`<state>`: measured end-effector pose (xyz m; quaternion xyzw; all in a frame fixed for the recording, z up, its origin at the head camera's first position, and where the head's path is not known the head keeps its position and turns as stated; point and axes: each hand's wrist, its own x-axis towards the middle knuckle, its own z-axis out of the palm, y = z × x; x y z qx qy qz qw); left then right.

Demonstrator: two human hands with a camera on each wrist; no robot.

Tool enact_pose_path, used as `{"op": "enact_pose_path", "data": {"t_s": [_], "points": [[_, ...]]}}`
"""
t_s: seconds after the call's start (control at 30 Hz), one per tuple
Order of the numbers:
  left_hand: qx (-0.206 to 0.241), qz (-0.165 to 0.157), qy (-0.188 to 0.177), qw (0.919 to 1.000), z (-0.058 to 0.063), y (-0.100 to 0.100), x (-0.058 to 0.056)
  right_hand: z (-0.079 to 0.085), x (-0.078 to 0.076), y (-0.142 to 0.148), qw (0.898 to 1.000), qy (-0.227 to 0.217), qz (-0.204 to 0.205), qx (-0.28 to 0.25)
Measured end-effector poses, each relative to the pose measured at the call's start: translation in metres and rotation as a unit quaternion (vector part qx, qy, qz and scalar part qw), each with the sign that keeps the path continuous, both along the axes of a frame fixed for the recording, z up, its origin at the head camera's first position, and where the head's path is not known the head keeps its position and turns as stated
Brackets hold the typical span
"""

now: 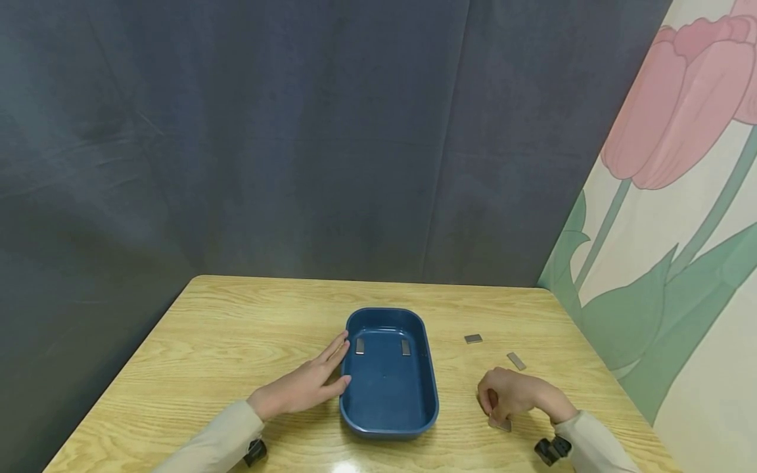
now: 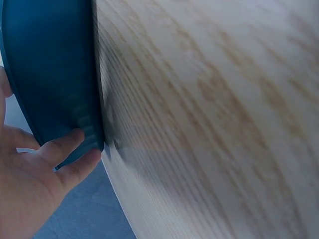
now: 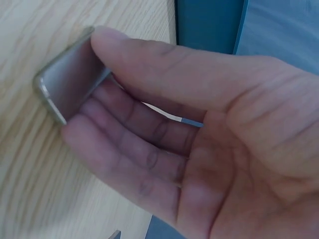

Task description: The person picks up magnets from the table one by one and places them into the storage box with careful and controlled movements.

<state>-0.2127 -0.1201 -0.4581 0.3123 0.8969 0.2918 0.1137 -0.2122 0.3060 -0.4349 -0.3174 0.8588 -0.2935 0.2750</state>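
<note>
A deep blue rectangular tray [image 1: 386, 401] with rounded corners stands on the table, and two small flat metal blocks lie inside it, one at the left [image 1: 360, 346] and one at the right [image 1: 405, 347]. My left hand [image 1: 304, 387] rests its outstretched fingers against the tray's left side; the left wrist view shows fingertips [image 2: 77, 137] on the outer wall. Right of the tray, my right hand [image 1: 511, 394] pinches another thin grey metal block [image 3: 72, 82] by its edges between thumb and fingers, low at the tabletop. Whether that block touches the wood I cannot tell.
Two more metal blocks lie on the wood-grain table [image 1: 248, 328] beyond my right hand, one farther back [image 1: 473, 339] and one nearer [image 1: 516, 360]. A dark curtain [image 1: 319, 144] hangs behind the table. A wall with painted tulips [image 1: 668, 112] borders the right side.
</note>
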Motion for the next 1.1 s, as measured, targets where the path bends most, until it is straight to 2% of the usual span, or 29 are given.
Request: {"op": "enact_pose_path", "data": {"t_s": [0.57,1.1], "points": [[-0.001,-0.002,0.001,1.0000,-0.001,0.000,-0.001,0.000,-0.004,-0.006,1.000,0.006,0.006,-0.003],[-0.004,-0.001,0.005,1.0000,-0.001,0.000,0.000,0.002,-0.007,-0.013,0.998,0.057,0.017,-0.007]]}}
